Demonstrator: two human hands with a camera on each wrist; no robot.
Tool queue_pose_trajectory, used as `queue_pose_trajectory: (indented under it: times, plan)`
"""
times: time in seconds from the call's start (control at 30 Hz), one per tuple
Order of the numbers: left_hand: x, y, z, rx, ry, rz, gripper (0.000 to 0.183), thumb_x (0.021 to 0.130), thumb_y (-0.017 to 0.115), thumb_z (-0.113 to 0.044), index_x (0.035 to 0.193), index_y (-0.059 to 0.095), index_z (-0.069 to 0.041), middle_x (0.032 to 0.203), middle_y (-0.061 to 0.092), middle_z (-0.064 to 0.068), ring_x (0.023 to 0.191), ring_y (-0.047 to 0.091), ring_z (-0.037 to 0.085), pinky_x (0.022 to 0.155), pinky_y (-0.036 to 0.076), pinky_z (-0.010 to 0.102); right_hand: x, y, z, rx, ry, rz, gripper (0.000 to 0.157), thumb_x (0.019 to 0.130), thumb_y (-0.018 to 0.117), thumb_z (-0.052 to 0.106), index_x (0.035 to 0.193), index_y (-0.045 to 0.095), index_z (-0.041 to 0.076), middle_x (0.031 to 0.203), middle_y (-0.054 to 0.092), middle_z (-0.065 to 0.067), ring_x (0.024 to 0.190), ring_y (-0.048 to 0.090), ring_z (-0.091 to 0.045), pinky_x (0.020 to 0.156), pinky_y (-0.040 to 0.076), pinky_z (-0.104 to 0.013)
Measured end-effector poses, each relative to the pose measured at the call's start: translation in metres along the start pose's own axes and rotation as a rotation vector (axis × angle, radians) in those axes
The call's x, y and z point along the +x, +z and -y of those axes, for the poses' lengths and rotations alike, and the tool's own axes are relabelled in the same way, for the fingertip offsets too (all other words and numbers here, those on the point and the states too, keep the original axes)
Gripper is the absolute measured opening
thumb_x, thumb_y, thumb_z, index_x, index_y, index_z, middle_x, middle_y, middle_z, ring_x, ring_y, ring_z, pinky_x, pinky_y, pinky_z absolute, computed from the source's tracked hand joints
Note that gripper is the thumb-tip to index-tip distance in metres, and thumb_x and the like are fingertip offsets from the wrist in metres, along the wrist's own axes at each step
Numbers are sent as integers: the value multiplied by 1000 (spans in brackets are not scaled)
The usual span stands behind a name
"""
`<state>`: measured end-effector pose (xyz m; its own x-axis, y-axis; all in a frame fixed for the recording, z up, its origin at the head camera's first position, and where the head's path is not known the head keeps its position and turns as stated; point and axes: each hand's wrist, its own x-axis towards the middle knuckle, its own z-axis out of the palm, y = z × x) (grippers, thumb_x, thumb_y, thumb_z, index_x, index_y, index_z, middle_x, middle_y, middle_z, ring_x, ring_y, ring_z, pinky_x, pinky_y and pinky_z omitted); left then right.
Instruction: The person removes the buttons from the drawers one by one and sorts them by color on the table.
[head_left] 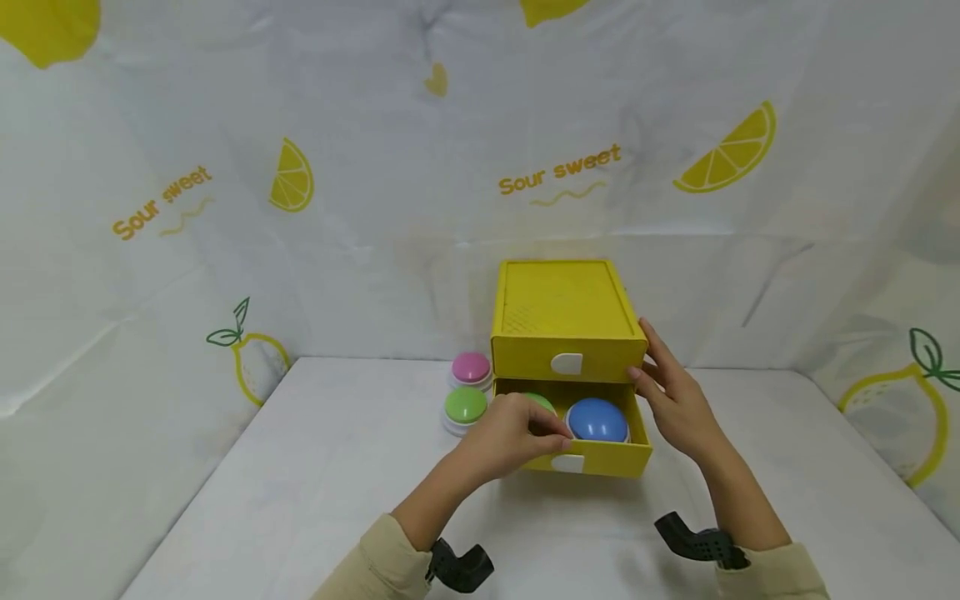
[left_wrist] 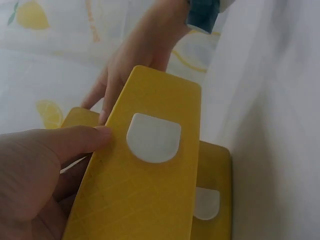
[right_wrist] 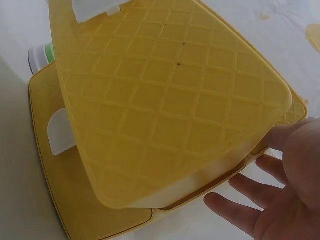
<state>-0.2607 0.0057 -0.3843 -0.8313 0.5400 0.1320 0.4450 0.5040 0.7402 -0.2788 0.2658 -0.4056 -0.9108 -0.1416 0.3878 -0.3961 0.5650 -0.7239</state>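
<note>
A small yellow two-drawer box (head_left: 566,296) stands at the table's back, its lower drawer (head_left: 607,461) pulled out. In that drawer sit a blue dome-shaped button (head_left: 597,419) on a white base and a green button (head_left: 540,401), partly hidden by my left hand (head_left: 510,437). My left hand pinches the drawer's front panel (left_wrist: 150,190) at its upper edge, thumb in front and fingers behind, beside the white tab (left_wrist: 154,138). My right hand (head_left: 678,408) touches the box's right side near the closed upper drawer (head_left: 525,358), fingers fairly straight and spread in the right wrist view.
Left of the box, a pink button (head_left: 470,367) and another green button (head_left: 465,405) on white bases stand on the white table (head_left: 315,467). A lemon-printed white sheet (head_left: 390,200) hangs behind and at both sides. Dark bands with cameras (head_left: 461,568) sit at both wrists.
</note>
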Motion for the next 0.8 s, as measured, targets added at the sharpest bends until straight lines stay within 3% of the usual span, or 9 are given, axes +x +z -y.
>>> queue_pose_trajectory:
  times: [0.3,0.57,0.67,0.8]
  plan:
    - [-12,5,-2,29,63,-4,4,89,78,-18,89,82,-16,82,74,-11,73,56,-5,66,51,13,0,-2,0,-4,13,8,68,109,45,29,163,3,35,167,26,-18,141,44,-50,103,43,-54]
    - [-22,6,-5,32,71,18,5,89,76,-16,88,80,-16,81,73,-13,74,57,-6,70,51,13,1,-2,2,-1,7,11,69,109,45,28,163,4,37,165,29,-19,140,44,-50,102,45,-58]
    - [-17,1,-7,17,72,67,7,92,74,-20,93,80,-16,82,73,-12,74,57,-4,68,52,14,1,-2,2,3,9,13,69,109,46,29,163,4,37,165,30,-19,140,45,-50,103,45,-59]
    - [0,-6,-14,15,60,103,17,95,71,-28,103,79,-16,90,75,-11,79,60,-2,73,53,15,-1,-4,1,7,16,12,68,109,46,29,162,4,39,165,30,-19,140,45,-50,102,45,-59]
